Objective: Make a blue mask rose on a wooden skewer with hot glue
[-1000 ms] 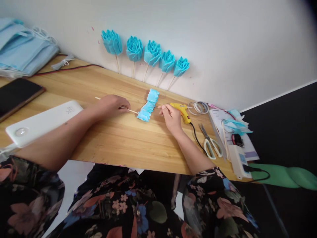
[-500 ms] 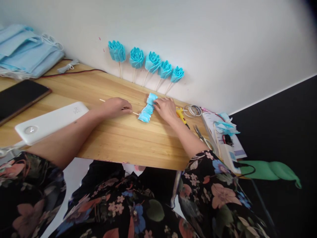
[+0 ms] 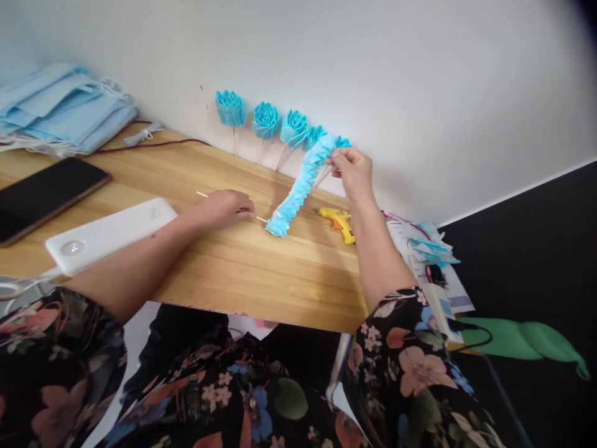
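Observation:
A thin wooden stick [image 3: 201,194] is pinched in my left hand [image 3: 228,206], low over the wooden table. Its right tip meets the lower end of a pleated light-blue strip [image 3: 302,186]. The strip slants up to the right, stretched out, and its upper end is between the fingers of my right hand [image 3: 351,167], raised near the wall. Behind it, several blue folded flowers [image 3: 266,121] on sticks lean against the wall; the strip partly covers the ones at the right.
A yellow glue gun [image 3: 339,223] lies right of the strip. At left are a white power bank [image 3: 112,235], a dark phone [image 3: 46,196] and stacked blue masks [image 3: 65,112]. Papers [image 3: 459,289] and mask scraps [image 3: 433,249] lie at right, beside a green object [image 3: 522,339].
My right hand has lifted up and to the right, drawing the bunched strip out long. My left hand still holds the stick by its lower end. The view has shifted slightly.

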`<act>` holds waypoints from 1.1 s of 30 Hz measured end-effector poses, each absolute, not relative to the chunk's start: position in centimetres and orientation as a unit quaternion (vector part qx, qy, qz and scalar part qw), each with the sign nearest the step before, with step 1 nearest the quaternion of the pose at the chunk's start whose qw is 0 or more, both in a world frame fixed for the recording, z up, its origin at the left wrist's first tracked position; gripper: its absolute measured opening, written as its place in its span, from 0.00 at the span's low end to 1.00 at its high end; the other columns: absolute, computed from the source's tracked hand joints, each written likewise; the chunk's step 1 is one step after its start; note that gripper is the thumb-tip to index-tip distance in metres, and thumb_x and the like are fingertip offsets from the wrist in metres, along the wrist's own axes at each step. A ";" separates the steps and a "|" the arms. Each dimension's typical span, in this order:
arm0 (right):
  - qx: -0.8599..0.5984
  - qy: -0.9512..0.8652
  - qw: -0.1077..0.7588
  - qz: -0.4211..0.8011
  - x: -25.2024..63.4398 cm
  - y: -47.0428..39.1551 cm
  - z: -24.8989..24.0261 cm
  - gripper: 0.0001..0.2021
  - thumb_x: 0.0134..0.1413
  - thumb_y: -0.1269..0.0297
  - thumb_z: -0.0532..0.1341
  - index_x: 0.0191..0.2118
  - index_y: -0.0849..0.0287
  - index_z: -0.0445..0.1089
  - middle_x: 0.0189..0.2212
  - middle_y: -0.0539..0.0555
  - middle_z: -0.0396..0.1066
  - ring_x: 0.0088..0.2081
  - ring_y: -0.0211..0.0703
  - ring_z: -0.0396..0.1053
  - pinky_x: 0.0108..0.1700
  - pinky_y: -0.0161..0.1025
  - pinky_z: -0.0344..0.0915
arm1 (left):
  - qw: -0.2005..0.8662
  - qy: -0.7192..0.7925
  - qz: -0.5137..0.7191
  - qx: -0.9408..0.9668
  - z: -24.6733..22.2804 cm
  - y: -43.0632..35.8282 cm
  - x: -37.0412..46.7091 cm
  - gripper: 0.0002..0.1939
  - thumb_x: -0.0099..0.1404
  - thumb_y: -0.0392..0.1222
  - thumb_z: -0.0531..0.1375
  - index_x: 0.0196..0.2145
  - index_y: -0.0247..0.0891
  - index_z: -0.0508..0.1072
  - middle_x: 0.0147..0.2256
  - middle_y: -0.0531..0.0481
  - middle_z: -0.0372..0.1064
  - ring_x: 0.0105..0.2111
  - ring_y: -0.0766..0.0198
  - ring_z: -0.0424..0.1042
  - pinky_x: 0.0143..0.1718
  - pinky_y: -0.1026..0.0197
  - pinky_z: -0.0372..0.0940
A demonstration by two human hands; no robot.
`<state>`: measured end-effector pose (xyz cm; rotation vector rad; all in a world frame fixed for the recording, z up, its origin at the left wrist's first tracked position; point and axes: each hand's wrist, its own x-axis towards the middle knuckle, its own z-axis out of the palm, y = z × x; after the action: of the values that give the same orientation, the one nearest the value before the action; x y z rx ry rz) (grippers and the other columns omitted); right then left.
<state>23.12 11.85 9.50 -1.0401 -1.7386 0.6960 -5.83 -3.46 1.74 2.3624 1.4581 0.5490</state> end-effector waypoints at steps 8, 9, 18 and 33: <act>-0.346 -0.696 0.555 0.298 23.7 9.9 12.8 0.15 0.66 0.48 0.64 0.41 0.55 0.75 0.34 0.51 0.75 0.31 0.34 0.71 0.34 0.36 0.68 | 0.109 0.549 0.276 0.782 2.4 -4.1 -5.2 0.14 0.73 0.46 0.57 0.41 0.38 0.81 0.41 0.43 0.80 0.41 0.55 0.77 0.38 0.59 0.63; -0.339 -0.694 0.560 0.300 23.7 9.8 12.9 0.14 0.66 0.48 0.64 0.42 0.54 0.75 0.35 0.51 0.76 0.32 0.36 0.71 0.35 0.36 0.69 | 0.110 0.550 0.279 0.779 2.5 -4.2 -5.1 0.13 0.73 0.45 0.57 0.42 0.38 0.81 0.41 0.42 0.80 0.41 0.54 0.77 0.39 0.59 0.63; -0.332 -0.696 0.579 0.265 22.3 10.8 12.1 0.21 0.62 0.39 0.65 0.40 0.53 0.74 0.35 0.54 0.77 0.35 0.43 0.72 0.36 0.42 0.70 | 0.120 0.535 0.278 0.789 2.0 -4.3 -5.0 0.12 0.72 0.42 0.57 0.40 0.37 0.80 0.39 0.43 0.80 0.38 0.56 0.77 0.38 0.59 0.64; -0.338 -0.739 0.533 0.235 23.1 10.0 13.3 0.27 0.59 0.30 0.62 0.43 0.51 0.73 0.37 0.54 0.77 0.42 0.50 0.75 0.45 0.49 0.74 | 0.139 0.537 0.236 0.798 2.7 -5.0 -4.8 0.17 0.76 0.47 0.52 0.40 0.38 0.79 0.41 0.44 0.79 0.41 0.56 0.77 0.41 0.60 0.63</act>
<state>23.07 9.98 13.33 -0.8051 -1.7631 0.5611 -4.82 -4.98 2.75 2.3058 1.5525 0.6835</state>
